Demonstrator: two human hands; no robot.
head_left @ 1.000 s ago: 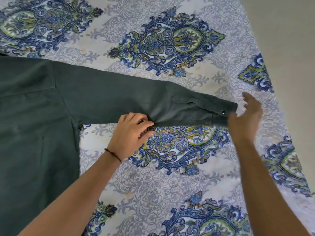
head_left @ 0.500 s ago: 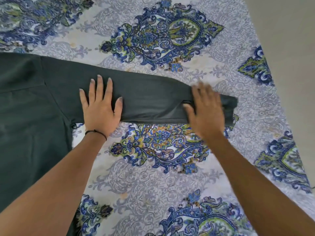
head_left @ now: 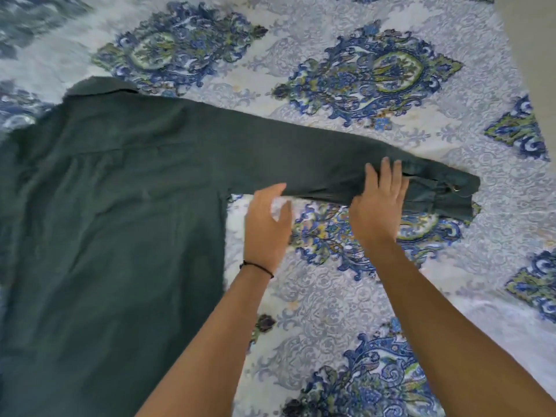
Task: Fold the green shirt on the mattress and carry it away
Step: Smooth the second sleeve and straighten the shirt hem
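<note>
The dark green shirt [head_left: 114,236] lies flat on the patterned mattress [head_left: 331,311], collar at the far left. Its sleeve [head_left: 301,164] stretches out to the right and ends in a rumpled cuff [head_left: 445,194]. My right hand [head_left: 379,206] is on the sleeve just left of the cuff, fingers spread on top and thumb at the near edge, holding the cloth. My left hand [head_left: 267,227] is curved and open beside the sleeve's near edge close to the armpit, its fingertips touching that edge.
The mattress cover is white with blue and green paisley medallions [head_left: 376,73]. Its right edge [head_left: 511,70] runs diagonally at the upper right, with bare beige floor [head_left: 538,31] beyond it.
My left hand has slid right, off the top of the sleeve to its near edge. My right hand has shifted left off the cuff. The view has panned left, showing the collar.
</note>
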